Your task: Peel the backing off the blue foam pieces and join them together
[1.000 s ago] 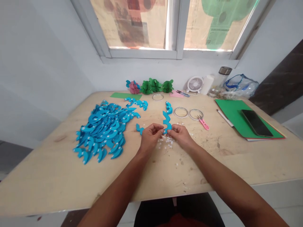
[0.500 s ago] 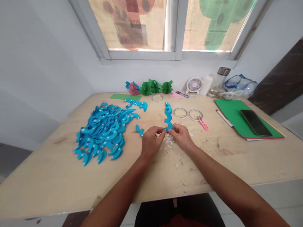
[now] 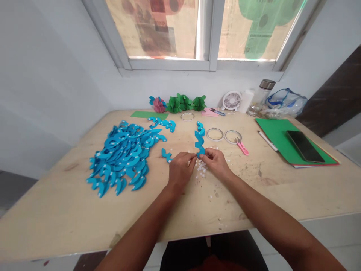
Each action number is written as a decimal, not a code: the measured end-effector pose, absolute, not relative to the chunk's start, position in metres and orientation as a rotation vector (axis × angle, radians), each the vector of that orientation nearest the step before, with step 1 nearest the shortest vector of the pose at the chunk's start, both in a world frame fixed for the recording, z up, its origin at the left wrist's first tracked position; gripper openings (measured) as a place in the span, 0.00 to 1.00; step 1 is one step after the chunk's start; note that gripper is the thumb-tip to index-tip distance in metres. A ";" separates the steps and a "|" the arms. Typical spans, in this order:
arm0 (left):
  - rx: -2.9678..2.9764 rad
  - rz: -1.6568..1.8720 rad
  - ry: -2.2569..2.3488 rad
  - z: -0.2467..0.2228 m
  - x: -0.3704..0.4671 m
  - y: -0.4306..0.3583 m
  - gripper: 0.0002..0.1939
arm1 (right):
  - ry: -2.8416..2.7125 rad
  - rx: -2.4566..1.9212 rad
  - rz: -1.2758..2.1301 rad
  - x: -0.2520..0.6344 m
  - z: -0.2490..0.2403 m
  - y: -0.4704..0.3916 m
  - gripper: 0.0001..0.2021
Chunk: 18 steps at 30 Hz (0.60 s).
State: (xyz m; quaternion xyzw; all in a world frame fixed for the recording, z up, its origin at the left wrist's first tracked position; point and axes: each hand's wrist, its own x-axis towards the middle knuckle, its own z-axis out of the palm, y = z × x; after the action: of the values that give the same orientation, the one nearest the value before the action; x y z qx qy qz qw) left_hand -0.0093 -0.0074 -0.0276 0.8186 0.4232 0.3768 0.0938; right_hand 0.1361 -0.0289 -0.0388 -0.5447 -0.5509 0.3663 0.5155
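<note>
A wavy chain of blue paper pieces [image 3: 199, 140] stretches away from me across the middle of the table. My right hand [image 3: 216, 162] pinches its near end between thumb and fingers. My left hand [image 3: 182, 167] is closed at the same end, fingertips pressed together; whether they grip the paper or a tiny scrap is hidden. Small white paper bits [image 3: 201, 168] lie scattered just below the fingertips. Left of my left hand rests a short blue paper piece [image 3: 167, 155]. Farther left is a large heap of blue paper pieces [image 3: 124, 154] dotted with white squares.
Rolls of tape [image 3: 215, 129] and pink-handled snips [image 3: 242, 147] lie right of the chain. A phone [image 3: 304, 146] rests on green sheets [image 3: 272, 130] at the right. Along the wall stand green paper ornaments [image 3: 184, 103], a small fan [image 3: 231, 101] and a bottle [image 3: 265, 90].
The blue chain has shifted slightly, its middle bending a little to the left. Both hands stay at its near end, almost unmoved.
</note>
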 end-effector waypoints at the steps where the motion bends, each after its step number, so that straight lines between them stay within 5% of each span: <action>1: 2.413 1.099 1.254 -0.027 -0.010 -0.007 0.12 | -1.335 -1.315 0.877 0.136 -0.039 -0.029 0.09; 18: 1.807 0.959 1.216 -0.013 -0.011 -0.008 0.11 | -1.378 -1.318 0.891 0.135 -0.034 -0.030 0.10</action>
State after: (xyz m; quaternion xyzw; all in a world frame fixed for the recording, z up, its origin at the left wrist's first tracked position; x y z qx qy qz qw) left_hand -0.0105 -0.0080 -0.0127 0.7048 0.4744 0.3741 0.3718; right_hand 0.1355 -0.0305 -0.0341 -0.5439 -0.5688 0.3678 0.4954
